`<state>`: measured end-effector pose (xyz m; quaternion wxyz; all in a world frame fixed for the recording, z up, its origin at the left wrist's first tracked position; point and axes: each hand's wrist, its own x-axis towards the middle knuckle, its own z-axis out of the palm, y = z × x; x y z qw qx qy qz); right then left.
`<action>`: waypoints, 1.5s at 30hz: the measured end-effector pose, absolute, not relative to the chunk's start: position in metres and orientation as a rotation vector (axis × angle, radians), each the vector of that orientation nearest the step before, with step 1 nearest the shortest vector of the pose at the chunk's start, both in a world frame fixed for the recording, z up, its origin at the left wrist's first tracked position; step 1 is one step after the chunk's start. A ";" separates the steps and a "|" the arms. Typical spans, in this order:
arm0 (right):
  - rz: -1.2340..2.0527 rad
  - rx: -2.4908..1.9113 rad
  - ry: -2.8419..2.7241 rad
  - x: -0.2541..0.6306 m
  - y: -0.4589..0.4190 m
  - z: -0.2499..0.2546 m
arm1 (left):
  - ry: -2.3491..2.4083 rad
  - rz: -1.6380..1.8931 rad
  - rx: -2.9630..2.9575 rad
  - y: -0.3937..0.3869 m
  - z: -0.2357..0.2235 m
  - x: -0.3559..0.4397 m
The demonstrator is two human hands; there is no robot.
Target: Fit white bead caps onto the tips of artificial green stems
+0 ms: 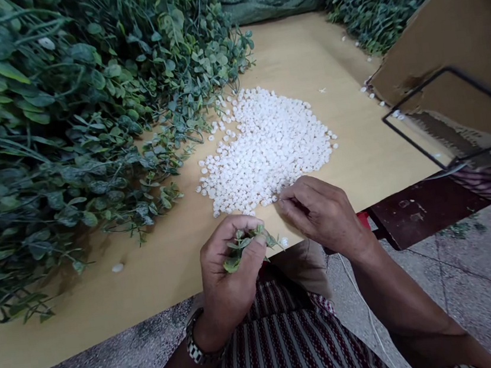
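Note:
My left hand [232, 275] is closed around a small sprig of artificial leaves [235, 255], its thumb pressing on the stems near the table's front edge. Just right of it, my right hand [323, 210] has its fingertips pinched together at the near edge of a heap of small white plastic discs [263, 146]. Whether a disc sits between those fingertips is hidden. One white piece [284, 242] shows by the tips of the sprig, between the two hands.
Piled artificial foliage [99, 124] covers the table's left side, with more greenery [384, 0] at the back right. A torn cardboard box [458, 56] and a black wire frame [420, 150] stand at right. One loose disc [117, 268] lies on the yellowish tabletop [151, 291].

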<state>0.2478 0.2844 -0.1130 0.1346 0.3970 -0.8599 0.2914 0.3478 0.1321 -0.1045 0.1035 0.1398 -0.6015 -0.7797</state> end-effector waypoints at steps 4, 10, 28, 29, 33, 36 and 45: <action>1.469 0.995 -2.410 0.256 0.288 -0.111 | -1.864 -2.226 0.393 0.131 -0.106 0.349; 2.362 1.010 -2.135 0.270 0.279 -0.103 | -2.010 -2.125 0.207 0.130 -0.103 0.350; 2.758 1.202 -1.989 0.271 0.288 -0.119 | -2.087 -1.914 -0.289 0.133 -0.098 0.346; 2.754 1.220 -1.987 0.270 0.288 -0.119 | -2.091 -1.912 -0.291 0.133 -0.098 0.346; 2.731 1.273 -1.979 0.268 0.288 -0.119 | -2.116 -1.893 -0.297 0.133 -0.097 0.346; 2.705 1.296 -1.986 0.268 0.288 -0.118 | -2.133 -1.892 -0.282 0.133 -0.098 0.346; 2.652 1.370 -1.944 0.266 0.285 -0.118 | -2.057 -1.882 -0.315 0.134 -0.102 0.344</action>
